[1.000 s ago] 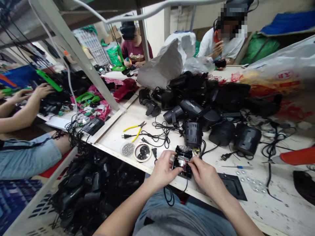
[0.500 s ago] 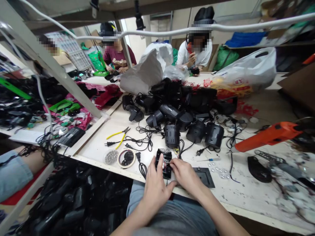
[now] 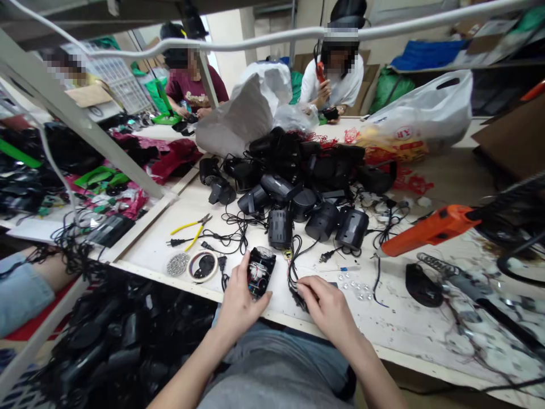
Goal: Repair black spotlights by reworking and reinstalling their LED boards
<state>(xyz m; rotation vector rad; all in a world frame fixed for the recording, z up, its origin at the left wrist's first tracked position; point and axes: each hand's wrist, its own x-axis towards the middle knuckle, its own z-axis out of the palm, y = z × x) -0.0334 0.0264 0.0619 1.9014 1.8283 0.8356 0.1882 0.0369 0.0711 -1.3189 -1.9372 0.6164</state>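
Observation:
My left hand (image 3: pixel 242 301) holds an open black plastic housing (image 3: pixel 260 269) at the table's front edge, fingers along its left side and thumb at its near right corner. Wires, small electronic parts and a clear round piece show inside it. My right hand (image 3: pixel 327 305) is to the right of the housing, fingers bent and closed at the plug end of a black power cord (image 3: pixel 293 269); the thumb is mostly hidden. Under that hand, a flat black plate is almost wholly covered. A small yellow part (image 3: pixel 288 253) lies just beyond the housing.
Yellow-handled pliers (image 3: pixel 191 230), a dish of screws (image 3: pixel 177 263) and a tape roll (image 3: pixel 216 268) lie left. Black lamp-like housings (image 3: pixel 280 228) are heaped behind. Clear lenses (image 3: pixel 361 288), an orange glue gun (image 3: pixel 426 230) and a spring-necked tool (image 3: pixel 451 283) are right. Co-workers sit opposite.
My right hand has left the inside of the housing and moved right, to the power cord. The left hand keeps the housing. The whole view has shifted slightly.

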